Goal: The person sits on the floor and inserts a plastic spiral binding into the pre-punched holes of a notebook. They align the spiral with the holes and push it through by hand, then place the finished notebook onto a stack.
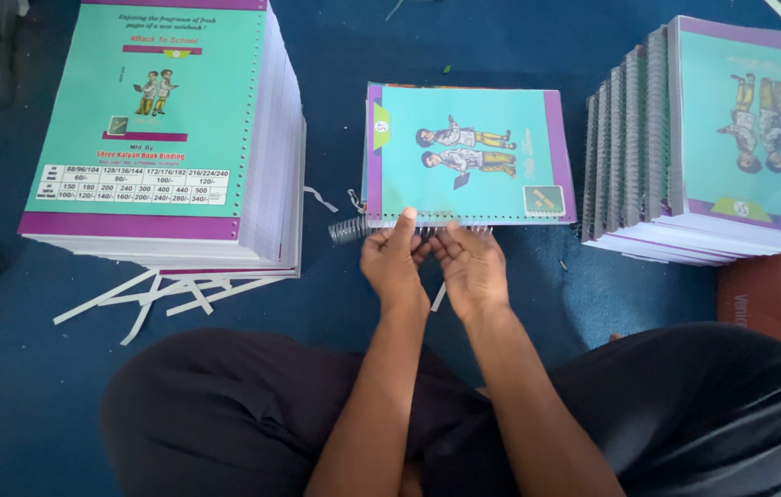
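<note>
A teal notebook (469, 152) with purple edges lies on the blue floor in front of me, its punched edge towards me. A metal spiral coil (350, 230) runs along that near edge and sticks out at the left. My left hand (395, 262) and my right hand (470, 267) sit side by side at the near edge, fingertips pinching the coil and the cover's rim. The middle of the coil is hidden behind my fingers.
A tall stack of unbound teal notebooks (165, 138) stands at the left, with white paper strips (147, 299) beneath it. A stack of spiral-bound notebooks (712, 138) stands at the right, a reddish object (763, 294) beside it. My crossed legs (464, 414) fill the foreground.
</note>
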